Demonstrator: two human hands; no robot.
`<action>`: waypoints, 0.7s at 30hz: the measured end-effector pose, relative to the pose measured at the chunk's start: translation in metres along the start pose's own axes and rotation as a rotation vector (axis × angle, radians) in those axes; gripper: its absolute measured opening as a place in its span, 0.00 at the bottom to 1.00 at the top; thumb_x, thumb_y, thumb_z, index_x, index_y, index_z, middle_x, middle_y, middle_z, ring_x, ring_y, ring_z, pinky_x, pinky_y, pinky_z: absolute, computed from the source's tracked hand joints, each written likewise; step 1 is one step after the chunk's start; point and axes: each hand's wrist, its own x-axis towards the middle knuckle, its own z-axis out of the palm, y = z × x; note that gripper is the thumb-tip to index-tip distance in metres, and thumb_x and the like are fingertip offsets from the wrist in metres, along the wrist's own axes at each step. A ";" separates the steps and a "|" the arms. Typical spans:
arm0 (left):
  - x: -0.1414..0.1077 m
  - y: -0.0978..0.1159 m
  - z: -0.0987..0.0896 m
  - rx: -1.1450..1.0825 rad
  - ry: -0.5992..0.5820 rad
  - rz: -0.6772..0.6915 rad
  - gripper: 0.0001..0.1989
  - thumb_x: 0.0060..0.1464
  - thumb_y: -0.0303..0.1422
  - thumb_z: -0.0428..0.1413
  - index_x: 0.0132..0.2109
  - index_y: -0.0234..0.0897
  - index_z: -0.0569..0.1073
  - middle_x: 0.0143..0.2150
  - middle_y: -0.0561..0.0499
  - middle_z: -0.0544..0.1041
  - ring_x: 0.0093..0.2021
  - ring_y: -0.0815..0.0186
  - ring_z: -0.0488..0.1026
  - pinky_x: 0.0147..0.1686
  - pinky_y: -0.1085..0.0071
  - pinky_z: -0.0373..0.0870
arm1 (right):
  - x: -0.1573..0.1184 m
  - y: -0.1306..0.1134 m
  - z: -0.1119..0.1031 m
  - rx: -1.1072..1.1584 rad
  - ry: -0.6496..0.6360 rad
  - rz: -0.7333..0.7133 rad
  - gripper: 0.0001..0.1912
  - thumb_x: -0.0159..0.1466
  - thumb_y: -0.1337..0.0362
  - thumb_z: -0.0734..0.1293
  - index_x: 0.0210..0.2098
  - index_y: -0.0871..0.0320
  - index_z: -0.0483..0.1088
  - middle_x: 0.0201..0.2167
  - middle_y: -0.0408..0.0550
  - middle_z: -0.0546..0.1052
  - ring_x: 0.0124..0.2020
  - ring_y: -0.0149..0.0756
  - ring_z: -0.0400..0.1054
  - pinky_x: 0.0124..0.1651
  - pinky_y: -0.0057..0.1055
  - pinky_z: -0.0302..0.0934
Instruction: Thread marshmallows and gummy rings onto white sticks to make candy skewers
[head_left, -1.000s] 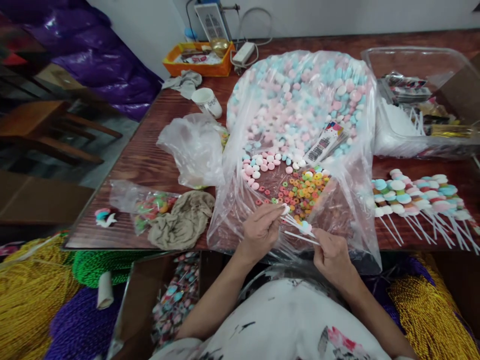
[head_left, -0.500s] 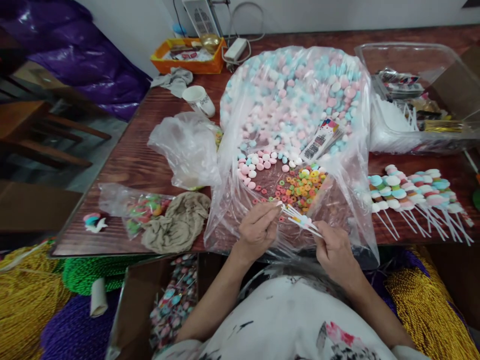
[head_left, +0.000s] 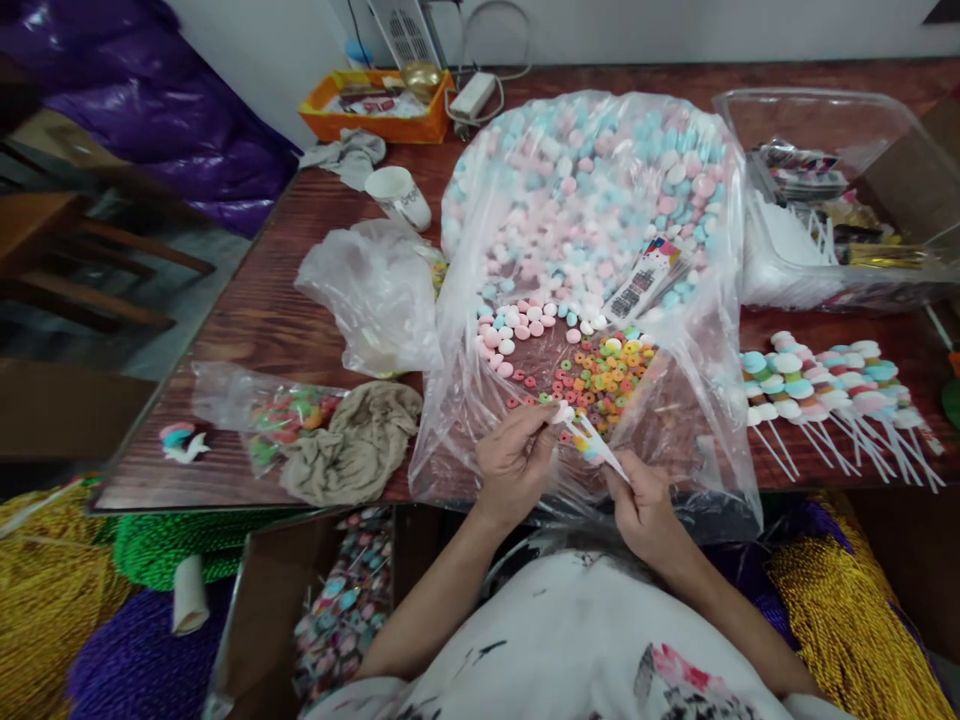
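Note:
Several white sticks [head_left: 604,452] are pinched at their lower ends in my right hand [head_left: 646,496], with a yellow and a blue piece on them. My left hand [head_left: 516,462] pinches a small pale pink-white candy [head_left: 564,411] at the sticks' upper ends. Just beyond both hands, yellow, orange and red rings [head_left: 609,375] lie on a clear plastic bag [head_left: 690,420]. Pink, white and blue candies [head_left: 525,320] are spread behind them and fill the bag's far part. Finished-looking candy skewers [head_left: 825,385] lie in a row on the right.
On the dark wooden table [head_left: 251,330] are a crumpled cloth [head_left: 356,445], a bag of gummies [head_left: 289,415], a white cup [head_left: 399,197] and an orange tray [head_left: 375,125]. A clear bin [head_left: 847,270] stands back right. Printed labels [head_left: 646,280] lie on the candy bag.
My right hand has moved slightly left and down, and the sticks now slant more steeply. The pale candy by my left fingertips shows more clearly at the stick ends.

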 end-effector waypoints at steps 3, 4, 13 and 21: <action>0.000 -0.002 0.002 -0.146 -0.015 -0.135 0.20 0.55 0.27 0.61 0.55 0.40 0.75 0.48 0.46 0.79 0.46 0.64 0.77 0.46 0.68 0.77 | -0.002 0.006 0.003 0.037 0.024 0.015 0.10 0.68 0.70 0.58 0.42 0.58 0.70 0.23 0.39 0.68 0.22 0.28 0.61 0.28 0.26 0.53; 0.001 -0.002 0.003 -0.172 -0.031 -0.145 0.20 0.55 0.27 0.61 0.55 0.40 0.75 0.49 0.45 0.78 0.48 0.63 0.76 0.47 0.67 0.76 | -0.002 0.007 0.003 0.040 0.027 0.019 0.10 0.68 0.70 0.58 0.43 0.58 0.70 0.24 0.39 0.68 0.22 0.28 0.61 0.28 0.26 0.53; -0.011 0.006 0.015 -0.124 -0.112 -0.009 0.23 0.60 0.24 0.55 0.61 0.43 0.69 0.58 0.44 0.76 0.60 0.60 0.72 0.61 0.56 0.69 | -0.002 0.007 0.006 0.086 0.076 0.032 0.10 0.69 0.69 0.58 0.43 0.56 0.70 0.22 0.37 0.67 0.21 0.27 0.58 0.27 0.25 0.54; -0.020 0.020 0.021 -0.149 -0.200 -0.038 0.17 0.64 0.27 0.50 0.57 0.41 0.73 0.55 0.42 0.78 0.56 0.61 0.75 0.56 0.60 0.73 | -0.003 0.003 0.009 0.099 0.149 0.035 0.10 0.68 0.68 0.59 0.41 0.57 0.71 0.24 0.40 0.69 0.22 0.29 0.61 0.29 0.26 0.58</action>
